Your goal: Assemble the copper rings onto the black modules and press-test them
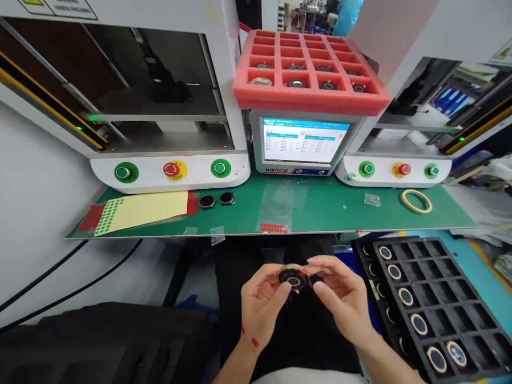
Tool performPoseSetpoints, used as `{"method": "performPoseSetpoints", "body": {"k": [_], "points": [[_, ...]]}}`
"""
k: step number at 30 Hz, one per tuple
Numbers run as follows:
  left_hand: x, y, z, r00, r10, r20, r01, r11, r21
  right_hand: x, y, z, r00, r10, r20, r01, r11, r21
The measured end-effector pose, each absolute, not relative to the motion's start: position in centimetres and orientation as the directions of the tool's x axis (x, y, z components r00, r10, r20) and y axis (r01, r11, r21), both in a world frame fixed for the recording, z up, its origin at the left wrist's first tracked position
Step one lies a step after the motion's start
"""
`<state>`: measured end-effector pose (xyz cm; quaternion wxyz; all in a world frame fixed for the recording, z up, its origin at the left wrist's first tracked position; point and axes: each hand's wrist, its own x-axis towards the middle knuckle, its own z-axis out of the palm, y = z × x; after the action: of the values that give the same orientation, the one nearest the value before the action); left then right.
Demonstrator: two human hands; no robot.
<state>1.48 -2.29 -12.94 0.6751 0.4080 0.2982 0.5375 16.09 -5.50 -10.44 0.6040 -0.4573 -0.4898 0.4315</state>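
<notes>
Over my lap I hold a round watch case [294, 279] with its dark back turned up and a gold-coloured rim. A small red sticker [303, 272] sits near its upper right edge. My left hand [262, 300] is closed round the left side of the case, its thumb lying on the back. At the right edge, my right hand [344, 300] pinches the case between thumb and fingers. What lies between those fingertips is partly hidden. Red sticker pieces [255, 342] cling to my left wrist.
On the green bench [320, 208] lie two watch cases [227, 198], a yellow sticker sheet [148, 210], a clear bag [276, 202] and a tape roll [416, 201]. A pink foam tray [312, 101] rests above the screen [304, 141], between two presses. A black tray [432, 298] with watches stands right.
</notes>
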Motion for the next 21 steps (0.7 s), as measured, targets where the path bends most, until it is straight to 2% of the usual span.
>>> {"method": "performPoseSetpoints", "body": {"k": [4,6,9,14,21], "points": [[1.1,-2.9,-12.7,0.178,0.953,0.243,-0.266,-0.191,0.945,16.2,-5.6,-9.7,0.202,0.931,0.303,0.065,0.296,-0.953],[0.8,-3.1,-12.5,0.166,0.944,0.285,-0.190,-0.253,0.949,16.3,-5.7,-9.4,0.178,0.916,0.359,0.099,0.346,-0.933],[0.3,-3.3,-12.3,0.180,0.921,0.345,-0.114,-0.329,0.937,16.3,-5.9,-9.2,0.170,0.915,0.366,0.102,0.353,-0.930],[-0.4,-3.0,-12.3,0.247,0.838,0.487,-0.060,-0.489,0.870,15.9,-6.2,-9.4,0.225,0.898,0.378,0.111,0.362,-0.926],[-1.1,-2.6,-11.8,0.282,0.776,0.565,-0.046,-0.577,0.816,15.9,-6.3,-9.3,0.211,0.891,0.402,0.118,0.386,-0.915]]}}
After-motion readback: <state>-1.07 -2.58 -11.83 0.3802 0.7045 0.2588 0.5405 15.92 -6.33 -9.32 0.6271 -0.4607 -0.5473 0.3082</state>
